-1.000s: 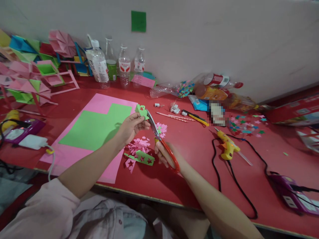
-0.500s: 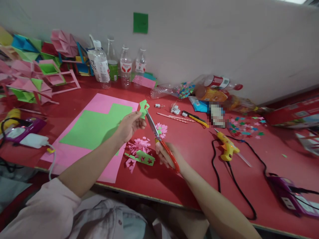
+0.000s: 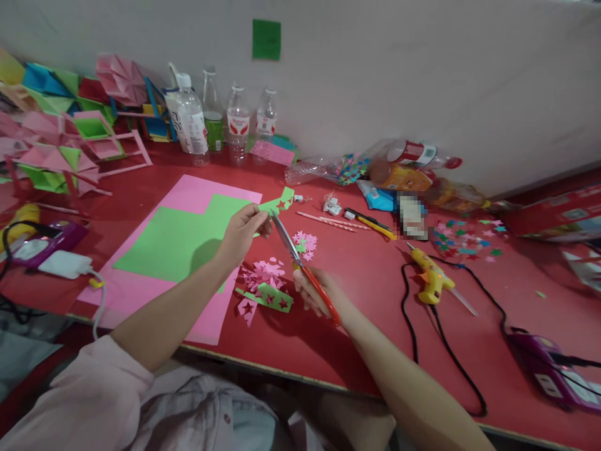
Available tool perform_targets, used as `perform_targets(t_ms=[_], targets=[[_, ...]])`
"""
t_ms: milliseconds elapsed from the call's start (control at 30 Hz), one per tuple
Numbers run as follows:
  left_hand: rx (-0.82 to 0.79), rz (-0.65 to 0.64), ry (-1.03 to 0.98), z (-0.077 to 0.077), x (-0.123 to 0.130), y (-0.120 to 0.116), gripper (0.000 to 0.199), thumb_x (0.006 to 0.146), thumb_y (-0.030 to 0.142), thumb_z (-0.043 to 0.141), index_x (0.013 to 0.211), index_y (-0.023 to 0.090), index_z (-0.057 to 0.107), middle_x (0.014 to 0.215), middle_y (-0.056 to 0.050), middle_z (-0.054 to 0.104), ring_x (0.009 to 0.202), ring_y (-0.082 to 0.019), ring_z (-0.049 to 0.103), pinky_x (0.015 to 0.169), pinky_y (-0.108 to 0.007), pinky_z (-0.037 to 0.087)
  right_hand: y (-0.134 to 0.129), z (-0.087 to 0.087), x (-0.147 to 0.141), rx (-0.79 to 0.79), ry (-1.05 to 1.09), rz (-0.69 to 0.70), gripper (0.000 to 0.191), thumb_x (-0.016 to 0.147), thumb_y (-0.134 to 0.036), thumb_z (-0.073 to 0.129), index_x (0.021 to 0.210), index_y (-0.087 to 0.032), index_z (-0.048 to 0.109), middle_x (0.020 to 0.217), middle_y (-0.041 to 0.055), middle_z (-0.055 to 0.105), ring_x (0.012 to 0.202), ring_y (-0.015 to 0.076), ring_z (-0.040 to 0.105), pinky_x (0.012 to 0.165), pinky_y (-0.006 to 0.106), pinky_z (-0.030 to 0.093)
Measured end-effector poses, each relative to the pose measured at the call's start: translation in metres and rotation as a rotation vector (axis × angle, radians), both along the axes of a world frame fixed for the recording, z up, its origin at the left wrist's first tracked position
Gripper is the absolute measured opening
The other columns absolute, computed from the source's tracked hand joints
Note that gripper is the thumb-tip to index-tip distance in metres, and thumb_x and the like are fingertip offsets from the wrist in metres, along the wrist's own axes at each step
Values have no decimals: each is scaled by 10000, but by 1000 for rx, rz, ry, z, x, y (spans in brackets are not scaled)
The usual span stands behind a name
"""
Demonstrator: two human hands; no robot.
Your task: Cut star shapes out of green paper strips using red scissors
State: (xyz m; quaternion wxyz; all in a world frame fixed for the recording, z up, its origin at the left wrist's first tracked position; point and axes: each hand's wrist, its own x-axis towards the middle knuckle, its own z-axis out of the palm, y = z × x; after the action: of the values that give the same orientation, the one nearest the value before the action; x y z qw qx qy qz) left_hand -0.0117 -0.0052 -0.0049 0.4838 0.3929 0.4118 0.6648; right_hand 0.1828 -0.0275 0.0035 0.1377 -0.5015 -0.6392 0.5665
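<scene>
My left hand (image 3: pixel 245 233) pinches a strip of green paper (image 3: pixel 284 199) with star-shaped cut-outs in it, above the table. Red-handled scissors (image 3: pixel 319 292) are gripped in my right hand (image 3: pixel 310 289), their blades pointing up and left to the paper by my left fingertips. Below the hands lie pink paper scraps (image 3: pixel 263 275) and a green strip with star holes (image 3: pixel 270 296). A small pile of pink and green paper stars (image 3: pixel 305 243) sits just beyond the scissors. Left of these, a green sheet (image 3: pixel 164 241) rests on a larger pink sheet (image 3: pixel 206 322).
A yellow glue gun (image 3: pixel 432 275) with a black cord lies to the right, near a purple power strip (image 3: pixel 544 369). Plastic bottles (image 3: pixel 238 122) stand along the wall. Folded paper models (image 3: pixel 51 134) crowd the left. Loose stars (image 3: pixel 462 241) lie at the far right.
The green strip in my left hand has turned and now stretches out to the right past the blade tips. My right hand and the scissors have hardly moved.
</scene>
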Motion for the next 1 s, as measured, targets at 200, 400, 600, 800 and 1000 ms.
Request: perform_targets(t_ms=[200,400,600,800,1000], targets=[[68,42,107,-6,-2,3,179,822,226,527,651,172,514,572,28,572,530,-59,524,564,-210,431,4,-4,2,-41,29,35,458,814,-630,477,643,-207,436,332,-100,340,249,56,327,337,204,374],[71,50,127,-6,-2,3,191,822,218,524,637,170,517,560,27,572,524,-58,526,558,-209,434,5,-4,2,-80,-6,34,477,791,-640,514,616,-205,428,327,-94,350,230,56,341,290,190,329],[53,59,117,-3,-2,2,196,809,209,533,618,172,509,539,32,560,507,-55,514,542,-205,428,4,0,0,-76,-28,25,462,786,-612,548,607,-206,420,332,-89,362,229,60,354,288,198,336],[48,32,152,-1,-4,3,185,796,209,534,617,172,510,506,36,560,478,-56,498,523,-204,412,5,-4,2,-17,23,45,457,794,-629,517,648,-199,460,350,-96,360,254,55,359,317,197,371],[51,0,205,0,-7,3,193,796,224,535,611,173,509,501,36,565,465,-55,491,520,-204,408,8,-9,3,-37,2,58,519,739,-708,500,641,-199,459,351,-93,370,259,65,386,323,202,390]])
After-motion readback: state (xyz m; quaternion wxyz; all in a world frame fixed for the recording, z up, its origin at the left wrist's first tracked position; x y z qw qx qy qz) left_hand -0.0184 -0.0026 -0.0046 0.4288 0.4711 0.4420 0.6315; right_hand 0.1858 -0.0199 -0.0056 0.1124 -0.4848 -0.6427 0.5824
